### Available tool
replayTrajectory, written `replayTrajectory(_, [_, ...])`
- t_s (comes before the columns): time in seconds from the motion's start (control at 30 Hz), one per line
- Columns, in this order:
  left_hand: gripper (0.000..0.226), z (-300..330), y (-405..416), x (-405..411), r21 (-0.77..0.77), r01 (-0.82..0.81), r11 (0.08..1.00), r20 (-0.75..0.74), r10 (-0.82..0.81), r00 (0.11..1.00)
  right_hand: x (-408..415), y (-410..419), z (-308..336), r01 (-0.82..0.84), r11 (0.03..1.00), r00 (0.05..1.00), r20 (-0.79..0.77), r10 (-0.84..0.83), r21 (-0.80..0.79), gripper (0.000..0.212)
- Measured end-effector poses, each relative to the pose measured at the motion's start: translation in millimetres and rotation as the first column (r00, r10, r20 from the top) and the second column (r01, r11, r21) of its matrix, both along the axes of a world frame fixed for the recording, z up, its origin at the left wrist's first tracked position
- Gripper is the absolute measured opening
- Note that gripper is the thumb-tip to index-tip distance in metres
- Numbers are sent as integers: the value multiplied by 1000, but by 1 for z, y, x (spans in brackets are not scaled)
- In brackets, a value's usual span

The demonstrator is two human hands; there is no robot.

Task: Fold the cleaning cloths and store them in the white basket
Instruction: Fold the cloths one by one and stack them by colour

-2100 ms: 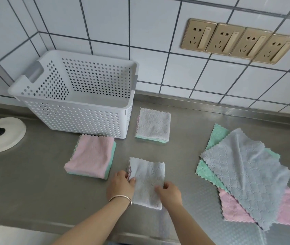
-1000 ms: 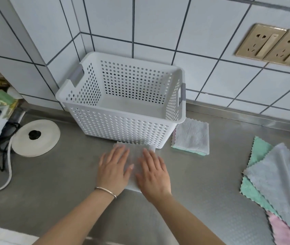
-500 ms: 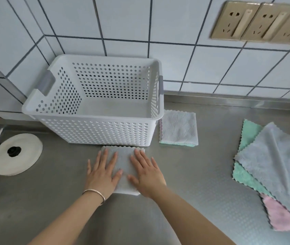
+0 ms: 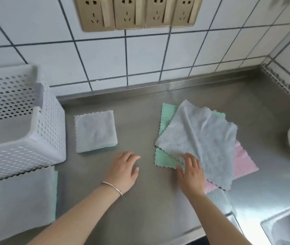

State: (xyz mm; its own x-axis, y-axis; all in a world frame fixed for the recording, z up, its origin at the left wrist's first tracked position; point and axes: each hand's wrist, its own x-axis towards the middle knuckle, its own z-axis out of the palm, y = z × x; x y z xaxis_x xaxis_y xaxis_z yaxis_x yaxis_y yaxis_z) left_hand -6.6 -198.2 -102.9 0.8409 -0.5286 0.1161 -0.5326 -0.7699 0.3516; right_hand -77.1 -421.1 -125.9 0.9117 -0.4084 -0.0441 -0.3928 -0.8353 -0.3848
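Hands are shown over the steel surface (image 4: 158, 206): the right hand (image 4: 191, 172), fingers spread, is laid on the near corner of the grey cloth (image 4: 199, 138) topping the unfolded pile at centre right; the left hand (image 4: 124, 171), relaxed and empty, lies just leftward. The white basket (image 4: 34, 144) is seen at far left.
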Motion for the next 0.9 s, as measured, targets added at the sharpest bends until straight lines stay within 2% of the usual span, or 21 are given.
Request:
replayTrajectory(0.07, [33,-8,-42,9,61,73,995,4,-73,997,0,-25,-3,-11,1000,1000,-28,10,-30,38])
replayTrajectory(0.2, [37,-18,-106,38,147,220,964,-66,-212,975,2,-54,-16,-204,965,978,18,210,-168,34])
replayTrajectory(0.3, [47,-27,-134,53,228,250,941,-102,-232,967,6,-65,-24,-257,944,962,42,271,-208,34])
replayTrajectory(0.37, [37,-31,-144,53,232,250,940,-69,-241,968,6,-72,-29,-283,934,951,59,302,-220,33])
replayTrajectory(0.57, [44,-36,-147,55,178,229,957,-30,-227,973,5,-95,-38,-330,929,917,179,358,-167,33])
replayTrajectory(0.67, [39,-38,-151,54,128,156,979,-39,-153,988,2,-110,-34,-332,935,915,196,352,-129,35])
replayTrajectory(0.73, [31,-34,-155,56,48,97,994,0,-97,995,-4,-124,-28,-317,941,928,168,334,-121,37])
replayTrajectory(0.83, [24,-11,-163,64,-109,95,989,85,-86,993,-14,-156,-9,-239,969,965,102,244,-55,52])
replayTrajectory(0.9, [23,17,-169,73,-202,120,972,159,-88,983,-17,-178,18,-155,988,978,145,153,1,47])
